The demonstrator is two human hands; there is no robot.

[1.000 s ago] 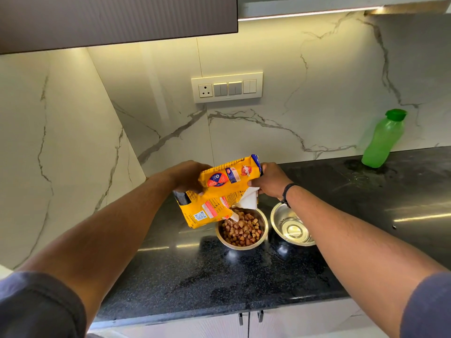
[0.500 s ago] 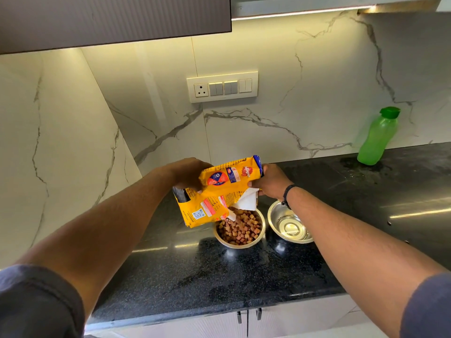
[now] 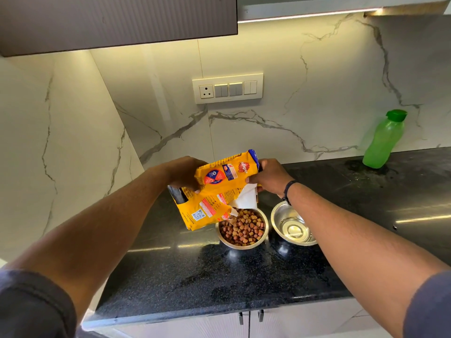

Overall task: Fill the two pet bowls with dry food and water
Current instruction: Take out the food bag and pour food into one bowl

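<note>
On counter (image 3: 170, 276): two steel bowls (image 3: 242, 230), one yellow bag (image 3: 219, 191), one green bottle (image 3: 383, 140).

Both forearms reach forward, converging toward twelve o'clock. The left hand (image 3: 181, 173) is curled closed at ten o'clock of the right hand (image 3: 272, 176), likewise clenched.
</note>
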